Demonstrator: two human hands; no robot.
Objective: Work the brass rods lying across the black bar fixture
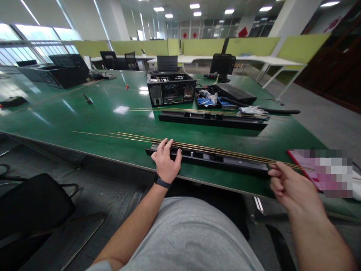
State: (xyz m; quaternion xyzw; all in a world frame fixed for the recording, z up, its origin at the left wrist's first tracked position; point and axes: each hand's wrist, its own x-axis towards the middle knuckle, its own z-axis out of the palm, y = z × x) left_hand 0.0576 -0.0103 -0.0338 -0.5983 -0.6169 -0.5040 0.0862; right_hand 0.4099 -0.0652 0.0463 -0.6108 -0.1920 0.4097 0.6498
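A long black channel-shaped bar (pixel 220 161) lies along the near edge of the green table. Several thin brass-coloured rods (pixel 214 149) run lengthwise over it and stick out past both ends. My left hand (pixel 167 162) rests on the bar's left end with fingers spread, touching the bar and close to the rods. At the right end, my right hand (pixel 293 184) has thumb and fingers pinched on the rods. How many rods it grips is hidden by the fingers.
A second black bar (pixel 211 119) with rods lies farther back. Beyond it stand an open computer case (pixel 172 90) and a tray of gloves (pixel 207 98). A red-edged, partly blurred item (pixel 307 169) lies at right. A black chair (pixel 34 210) is at lower left.
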